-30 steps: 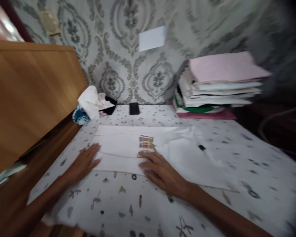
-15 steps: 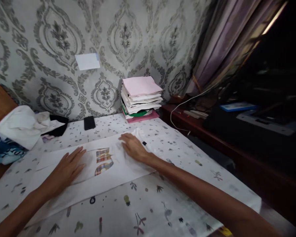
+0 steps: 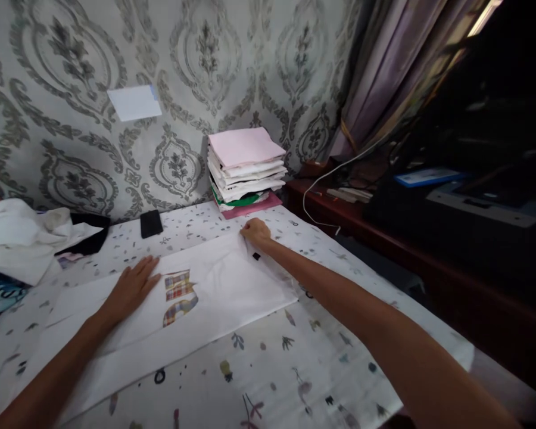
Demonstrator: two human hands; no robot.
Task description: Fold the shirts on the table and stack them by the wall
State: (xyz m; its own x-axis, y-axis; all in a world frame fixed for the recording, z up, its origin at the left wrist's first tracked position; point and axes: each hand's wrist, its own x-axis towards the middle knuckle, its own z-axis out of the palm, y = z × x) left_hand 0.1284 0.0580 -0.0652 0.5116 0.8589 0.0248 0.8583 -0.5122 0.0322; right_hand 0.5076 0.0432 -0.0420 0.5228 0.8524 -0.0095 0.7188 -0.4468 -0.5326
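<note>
A white shirt (image 3: 232, 280) lies flat in a long folded strip on the table, with a plaid patch (image 3: 178, 295) near its middle. My left hand (image 3: 136, 286) rests on it just left of the patch, palm down and fingers stretched out. At the far right corner, my right hand (image 3: 256, 231) has its fingers closed on the shirt's edge. The cloth there is slightly puckered, and a small black tag shows beside the wrist.
Behind the shirt stands a stack of folded clothes (image 3: 248, 170), pink on top. A black phone (image 3: 150, 224) lies near the wall. Crumpled clothes (image 3: 22, 232) are heaped at the left. A white cable (image 3: 310, 202) hangs over the dark red furniture (image 3: 295, 190) at the right.
My right hand has moved right along the shirt to its far corner and closed on the edge. My left hand stays flat on the cloth. The view has turned slightly.
</note>
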